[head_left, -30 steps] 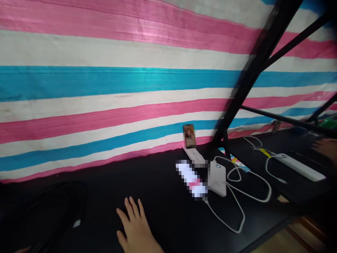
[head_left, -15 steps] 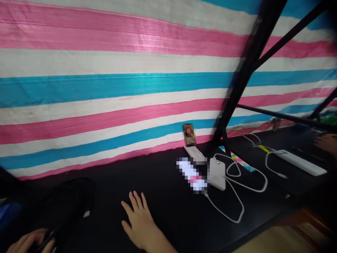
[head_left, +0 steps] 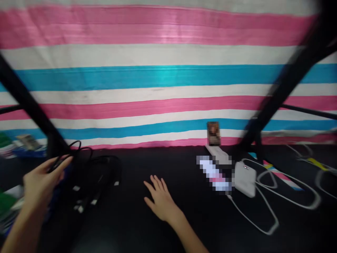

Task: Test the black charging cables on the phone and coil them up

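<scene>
L hand (head_left: 43, 181) grips black cable (head_left: 79, 149), R hand (head_left: 160, 198) flat on table (head_left: 131, 225).
L fingers pinched on cable loop, held above table's left end, blurry; R fingers spread, palm down mid-table; power bank (head_left: 246, 179) w/ white cord (head_left: 271, 214) to the right, apart.

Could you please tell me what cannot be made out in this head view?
- Item beside the power bank: pixelated, head view.
- Upright card at the striped sheet: pixelated.
- Left hand at the black cable: motion blur hides the grip.
- Stacked things: blurred, cut off by the left edge.
</scene>
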Demonstrator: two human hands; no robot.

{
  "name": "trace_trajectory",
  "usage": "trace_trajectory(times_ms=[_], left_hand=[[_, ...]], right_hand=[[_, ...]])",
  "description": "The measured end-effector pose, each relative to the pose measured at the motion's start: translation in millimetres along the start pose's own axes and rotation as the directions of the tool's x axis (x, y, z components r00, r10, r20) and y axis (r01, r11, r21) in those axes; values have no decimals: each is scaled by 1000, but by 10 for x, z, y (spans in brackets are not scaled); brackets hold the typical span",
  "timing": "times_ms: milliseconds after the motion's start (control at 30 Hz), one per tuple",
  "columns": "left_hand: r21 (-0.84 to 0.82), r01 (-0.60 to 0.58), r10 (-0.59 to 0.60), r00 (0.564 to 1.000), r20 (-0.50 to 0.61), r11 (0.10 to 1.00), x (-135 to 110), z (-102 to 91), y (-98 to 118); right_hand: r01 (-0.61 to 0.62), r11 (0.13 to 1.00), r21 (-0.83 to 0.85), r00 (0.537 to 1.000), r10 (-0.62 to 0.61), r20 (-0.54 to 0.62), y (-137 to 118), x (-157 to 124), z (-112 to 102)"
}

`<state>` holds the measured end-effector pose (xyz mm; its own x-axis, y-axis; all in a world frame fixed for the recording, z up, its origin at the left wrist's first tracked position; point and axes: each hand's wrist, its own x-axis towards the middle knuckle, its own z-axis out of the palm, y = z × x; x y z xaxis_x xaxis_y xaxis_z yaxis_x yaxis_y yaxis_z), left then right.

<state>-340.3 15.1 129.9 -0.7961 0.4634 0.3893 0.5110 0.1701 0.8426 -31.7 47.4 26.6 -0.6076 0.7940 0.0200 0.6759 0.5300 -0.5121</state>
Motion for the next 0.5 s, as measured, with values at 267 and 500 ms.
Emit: trace_trajectory(times_ms=[267, 500], left_hand=[[-293, -180, 192, 981, 12, 939, -835, -61, 365], [-298, -455, 487, 383, 785, 839, -1674, 272, 198]], right_hand=[[-6, 929, 371, 985, 71, -160, -39, 96, 38], [-245, 185, 952, 896, 419, 149, -91, 242, 46]])
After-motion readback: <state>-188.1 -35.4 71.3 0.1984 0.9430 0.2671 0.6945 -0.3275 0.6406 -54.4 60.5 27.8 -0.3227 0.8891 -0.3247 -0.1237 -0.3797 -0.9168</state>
